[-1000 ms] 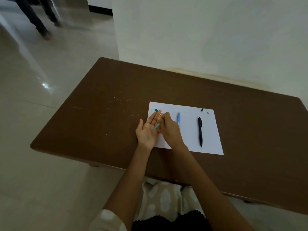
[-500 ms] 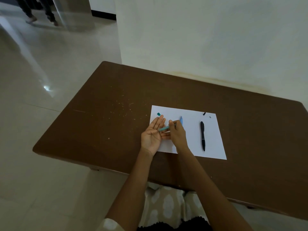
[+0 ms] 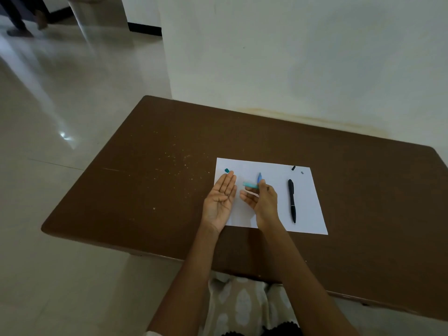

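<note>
A white sheet of paper (image 3: 308, 204) lies on the brown table (image 3: 169, 180). My left hand (image 3: 221, 197) lies palm up with straight fingers at the sheet's left edge, holding nothing. My right hand (image 3: 263, 202) pinches a small teal pen part (image 3: 249, 184) just above the sheet, a little right of the left hand. A blue pen piece (image 3: 259, 177) shows just behind my right fingers; whether they hold it is unclear. A black pen (image 3: 292, 200) lies on the sheet to the right. A tiny teal piece (image 3: 227, 170) sits near the sheet's top left corner.
A small black piece (image 3: 293, 168) and a tiny grey piece (image 3: 302, 172) lie near the sheet's top right corner. Pale crumbs (image 3: 179, 158) speckle the table left of the sheet. A white wall (image 3: 291, 57) stands behind the table. A person's feet (image 3: 21, 25) stand at the far left.
My right hand has lifted the teal part off my left palm and moved right. The hands, which were touching, are now apart. My left palm stays open.
</note>
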